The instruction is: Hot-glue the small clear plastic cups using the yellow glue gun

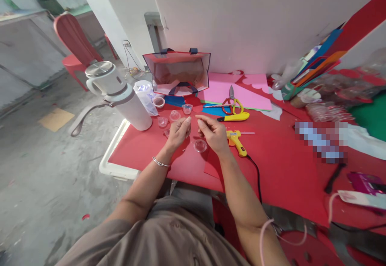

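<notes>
My left hand (180,132) hovers over the red-covered table (189,173), thumb pressed onto curled fingers. Close by on its right, my right hand (213,133) is closed in a pinch, its index finger pointing toward the left hand. Whatever either hand grips is too small to make out. Beneath and between them lies a round clear plastic piece (200,145). Small clear plastic cups (187,109) stand just beyond the left hand. A yellow glue gun (237,141) rests right of my right hand, with a yellow-handled cutter (237,117) behind it.
A large white flask (129,105) stands at the table's left edge, near an open bag (177,73). Scissors (232,101) lie on pink sheets (253,91). The glue gun's black cord (257,173) runs off the front edge. Stacked clear lids (328,112) sit at right.
</notes>
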Motion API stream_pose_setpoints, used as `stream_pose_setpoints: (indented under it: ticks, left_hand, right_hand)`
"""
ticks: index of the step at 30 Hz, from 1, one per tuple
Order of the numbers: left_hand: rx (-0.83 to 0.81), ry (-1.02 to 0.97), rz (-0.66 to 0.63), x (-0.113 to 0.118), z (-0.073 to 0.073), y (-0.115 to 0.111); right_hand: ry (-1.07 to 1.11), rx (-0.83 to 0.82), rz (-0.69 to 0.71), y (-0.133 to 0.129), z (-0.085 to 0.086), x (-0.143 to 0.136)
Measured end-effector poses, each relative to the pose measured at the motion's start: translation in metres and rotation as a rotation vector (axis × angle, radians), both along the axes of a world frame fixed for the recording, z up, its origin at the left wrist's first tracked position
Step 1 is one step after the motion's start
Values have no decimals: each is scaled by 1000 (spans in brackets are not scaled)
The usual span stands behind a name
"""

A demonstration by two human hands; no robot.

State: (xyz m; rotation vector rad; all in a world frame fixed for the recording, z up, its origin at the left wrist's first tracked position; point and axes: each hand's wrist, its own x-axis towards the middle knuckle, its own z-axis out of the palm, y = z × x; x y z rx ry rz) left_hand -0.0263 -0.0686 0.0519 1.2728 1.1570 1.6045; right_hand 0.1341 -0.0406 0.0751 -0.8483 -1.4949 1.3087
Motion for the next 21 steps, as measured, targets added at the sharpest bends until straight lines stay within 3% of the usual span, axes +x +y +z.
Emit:
stream_pose_setpoints:
  ticks: [7,14,21]
  left_hand:
    - [70,112,39,-2,6,-1]
    - [107,108,142,-5,7,1]
    - [93,216,60,-18,6,3]
  right_hand:
    - [-53,227,-80,2,1,4]
    - [-85,253,-55,1,1,8]
    - [-161,258,-71,5,-2,9]
